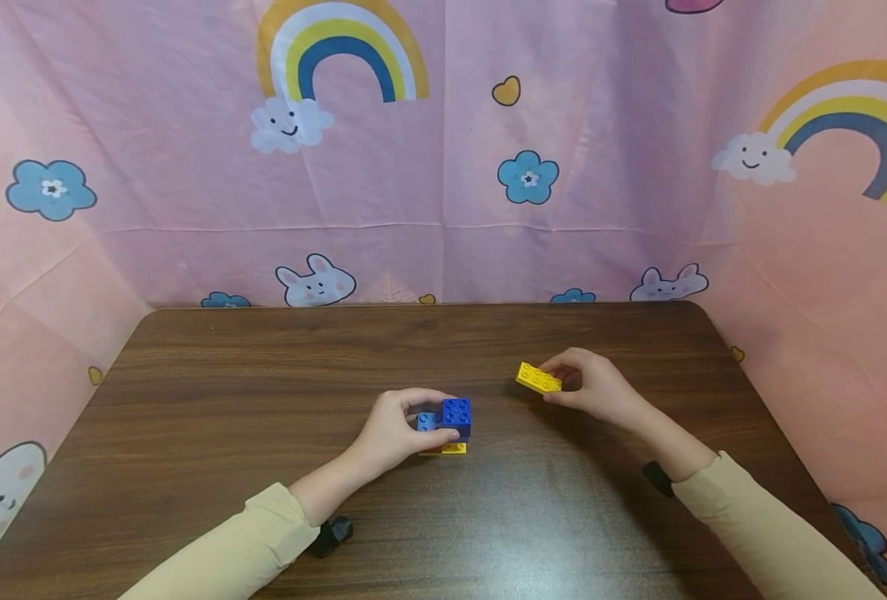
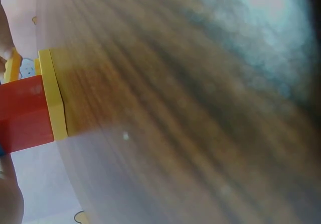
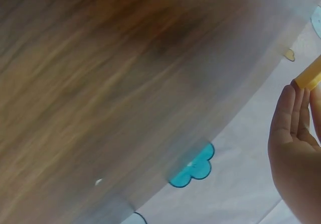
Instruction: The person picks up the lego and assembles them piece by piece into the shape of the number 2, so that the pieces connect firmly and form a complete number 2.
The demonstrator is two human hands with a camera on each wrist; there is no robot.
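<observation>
My left hand (image 1: pixel 393 432) grips a stack of toy bricks between thumb and fingers near the middle of the table. A dark blue brick (image 1: pixel 456 413) tops the stack, with a lighter blue brick (image 1: pixel 427 421) lower beside it. Below them come a red brick (image 2: pixel 25 114) and, at the bottom, a thin yellow piece (image 2: pixel 53 96). To the right and farther back, my right hand (image 1: pixel 592 385) pinches a yellow brick (image 1: pixel 538 378) by one end, its studs facing up. The right wrist view catches only a corner of this yellow brick (image 3: pixel 310 76) at the fingertips.
Both hands are over a dark wooden table (image 1: pixel 211 392). A pink printed cloth (image 1: pixel 443 167) hangs along its back and sides. Black wrist devices (image 1: pixel 331 535) show under the sleeves (image 1: pixel 233 533).
</observation>
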